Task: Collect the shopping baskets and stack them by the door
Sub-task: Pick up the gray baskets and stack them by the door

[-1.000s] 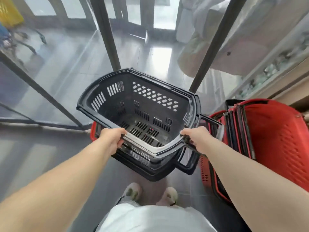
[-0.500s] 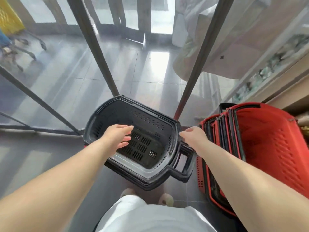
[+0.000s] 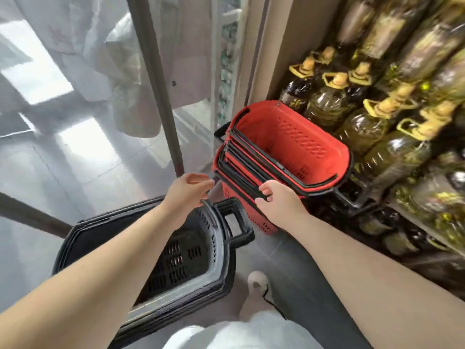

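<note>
Bottles [image 3: 324, 107] of oil crowd the shelf [image 3: 427, 229] right of the red baskets [image 3: 297, 137], stacked on the floor [image 3: 297, 278] beside black baskets [image 3: 216, 248]. The right hand [image 3: 276, 200] pinches a red basket's handle [image 3: 239, 187]; the left hand's [image 3: 187, 188] grip is unclear.

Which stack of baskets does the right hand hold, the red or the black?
The red stack, beside the oil bottles: the right hand pinches one of its black handles. The black stack stands nearer the person, with no hand gripping it.
</note>
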